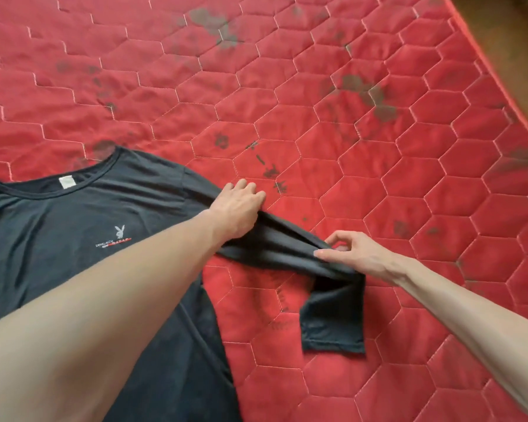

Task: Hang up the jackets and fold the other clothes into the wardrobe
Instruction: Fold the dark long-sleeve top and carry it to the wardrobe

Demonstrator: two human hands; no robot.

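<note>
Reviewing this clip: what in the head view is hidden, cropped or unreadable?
- Dark grey short-sleeved T-shirt: its left side and hem are cut off by the frame edges and covered by the left forearm.
- Small chest lettering: too small to read.
- White neck label: no text is legible.
- Left hand: its fingertips are curled under, so the grip on the sleeve is unclear.
- Wardrobe, jackets: not in view.
</note>
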